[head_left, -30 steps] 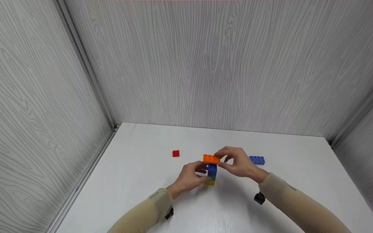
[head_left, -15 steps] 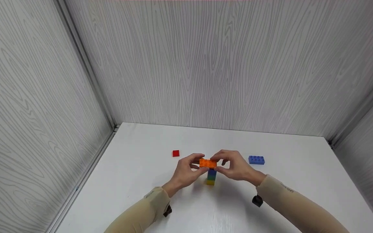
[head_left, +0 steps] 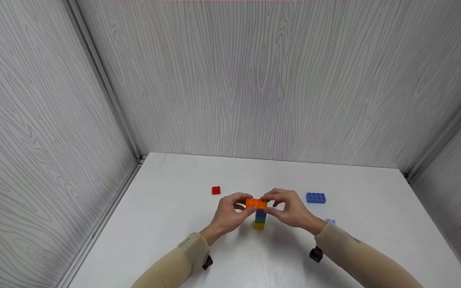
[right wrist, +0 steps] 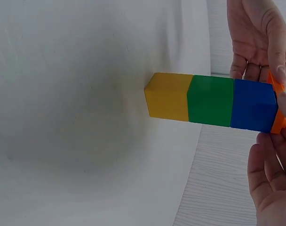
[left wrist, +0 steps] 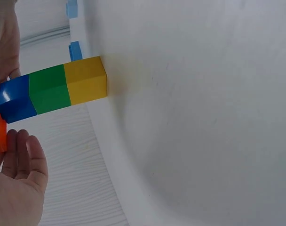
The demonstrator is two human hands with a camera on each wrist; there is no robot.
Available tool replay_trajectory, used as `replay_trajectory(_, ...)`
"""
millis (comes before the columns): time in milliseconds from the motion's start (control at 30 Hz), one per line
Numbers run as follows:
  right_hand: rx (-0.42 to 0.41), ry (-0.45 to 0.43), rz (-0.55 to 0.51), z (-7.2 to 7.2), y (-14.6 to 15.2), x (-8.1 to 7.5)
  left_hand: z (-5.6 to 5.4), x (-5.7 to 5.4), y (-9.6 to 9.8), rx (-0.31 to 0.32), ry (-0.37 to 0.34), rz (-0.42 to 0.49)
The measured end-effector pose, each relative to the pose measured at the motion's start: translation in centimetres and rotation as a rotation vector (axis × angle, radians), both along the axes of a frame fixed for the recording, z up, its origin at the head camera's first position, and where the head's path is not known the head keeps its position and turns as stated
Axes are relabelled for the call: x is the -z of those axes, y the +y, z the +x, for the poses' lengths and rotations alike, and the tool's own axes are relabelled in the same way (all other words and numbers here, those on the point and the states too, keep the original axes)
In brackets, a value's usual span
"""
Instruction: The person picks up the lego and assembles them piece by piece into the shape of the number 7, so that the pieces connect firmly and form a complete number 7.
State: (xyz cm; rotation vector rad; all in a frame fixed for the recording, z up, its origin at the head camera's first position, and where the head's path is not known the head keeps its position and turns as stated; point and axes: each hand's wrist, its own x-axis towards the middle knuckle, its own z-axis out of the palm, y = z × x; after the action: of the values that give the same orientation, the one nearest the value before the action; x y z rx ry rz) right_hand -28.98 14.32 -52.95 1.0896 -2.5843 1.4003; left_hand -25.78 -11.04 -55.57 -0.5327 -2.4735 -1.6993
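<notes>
An orange brick [head_left: 257,204] lies crosswise on top of an upright stack in the middle of the table. Below it the stack has a blue block [right wrist: 255,104], a green block [right wrist: 210,100] and a yellow block [right wrist: 169,96] at the bottom, which stands on the tabletop. My left hand [head_left: 229,213] pinches the orange brick's left end between thumb and fingers. At the opposite end, my right hand [head_left: 290,209] pinches it the same way. Fingers hide parts of the brick's ends. Neither hand grips the lower blocks.
On the white table [head_left: 182,176], a small red square brick [head_left: 216,190] lies back left of the stack. A blue studded brick [head_left: 315,198] lies back right. A light blue brick [head_left: 330,221] is partly hidden by the right sleeve. Grey wood-patterned panels [head_left: 254,80] enclose the table.
The left hand has shifted from the stack's side up to the orange brick's left end. The orange brick has moved slightly left and down onto the blue block, with the right hand following.
</notes>
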Motion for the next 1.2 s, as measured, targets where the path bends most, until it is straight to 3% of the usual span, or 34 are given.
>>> replay_trajectory(467, 0.112, -0.022, -0.114, 1.0, -0.8, 1.7, 0.1, -0.6, 0.1, -0.010, 0.023, -0.041)
replay_trajectory(1200, 0.152, -0.057, -0.065, 1.2, -0.8, 1.3, 0.2, -0.3, -1.5, -0.020, 0.006, -0.092)
